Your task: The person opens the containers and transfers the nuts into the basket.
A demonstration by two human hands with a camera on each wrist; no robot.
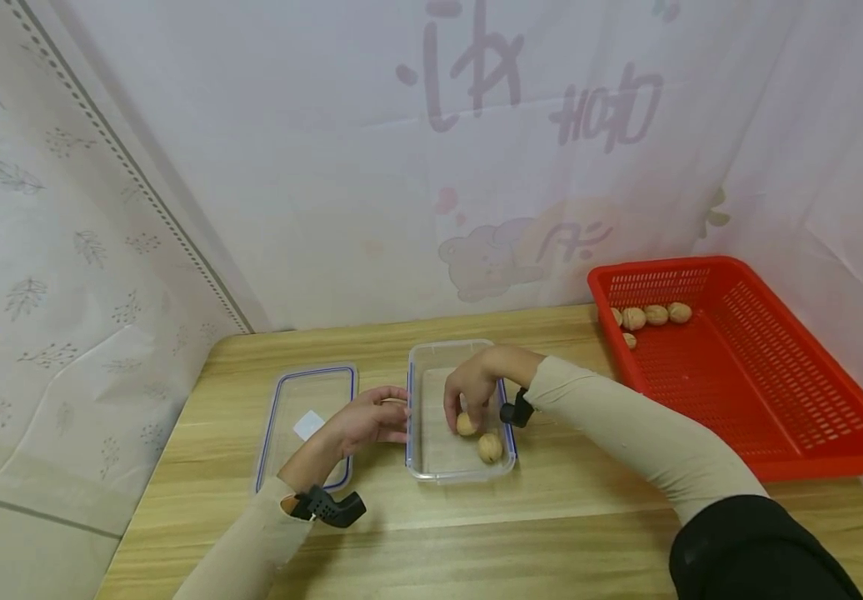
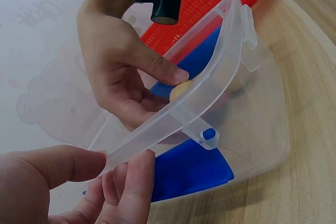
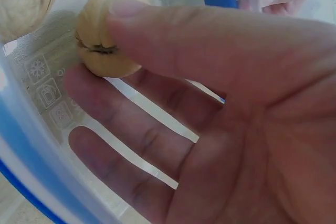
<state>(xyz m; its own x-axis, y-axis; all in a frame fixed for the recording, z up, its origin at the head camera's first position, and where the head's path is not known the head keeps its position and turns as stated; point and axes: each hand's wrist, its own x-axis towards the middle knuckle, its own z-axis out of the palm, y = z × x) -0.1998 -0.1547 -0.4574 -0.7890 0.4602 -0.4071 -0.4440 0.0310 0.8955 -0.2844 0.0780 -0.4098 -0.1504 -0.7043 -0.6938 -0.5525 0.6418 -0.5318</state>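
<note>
A clear plastic food container (image 1: pixel 450 477) with blue latch flaps stands on the table. My right hand (image 1: pixel 472 387) reaches down inside it and holds a walnut (image 3: pixel 100 30) with the thumb on top and fingertips beneath. A second walnut (image 1: pixel 490 447) lies beside that one, in the near right part of the container. On the left side my left hand (image 1: pixel 375 417) pinches the container's edge, its thumb (image 2: pixel 79 163) at the rim and its fingers by the blue latch flap (image 2: pixel 191 169).
The container's clear lid (image 1: pixel 319 382) with a blue seal lies left of it, a small white square (image 1: pixel 308 425) on it. A red plastic basket (image 1: pixel 746 375) stands to the right, several walnuts (image 1: pixel 656 315) in its far left corner. Fabric walls surround the wooden table (image 1: pixel 431 550).
</note>
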